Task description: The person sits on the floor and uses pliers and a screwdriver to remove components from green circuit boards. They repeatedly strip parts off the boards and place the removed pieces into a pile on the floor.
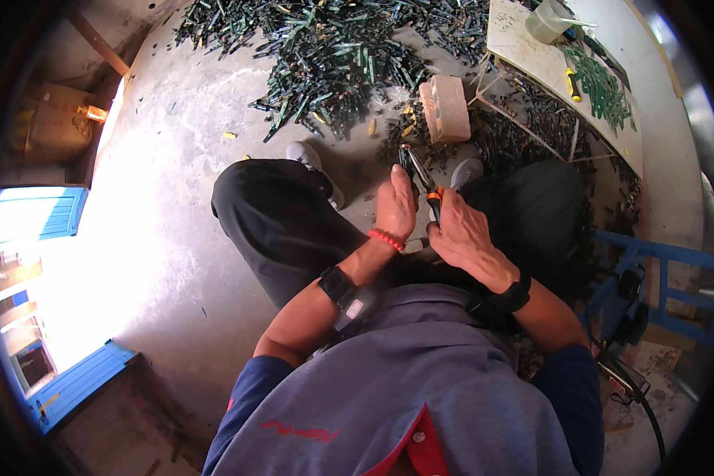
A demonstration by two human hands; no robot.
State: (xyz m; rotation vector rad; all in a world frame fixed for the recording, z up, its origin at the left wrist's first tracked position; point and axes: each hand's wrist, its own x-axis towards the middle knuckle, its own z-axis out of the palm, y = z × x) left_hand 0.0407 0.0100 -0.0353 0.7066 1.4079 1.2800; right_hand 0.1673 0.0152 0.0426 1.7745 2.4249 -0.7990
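Head view | I see left hand (397,205), fingers curled round dark strip (405,157), presumably steadying it | right hand (464,234) gripping pliers (427,181) by their handles, likely for leverage

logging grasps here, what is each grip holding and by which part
Right grip: pliers, by the handles. Left grip: a dark slim piece, by its near end.

- I watch through one wide camera worn on the head, facing down.
- My view has the shirt (420,357) nearest, the left hand (395,205) and right hand (464,230) beyond, and the floor (206,107) farther off.
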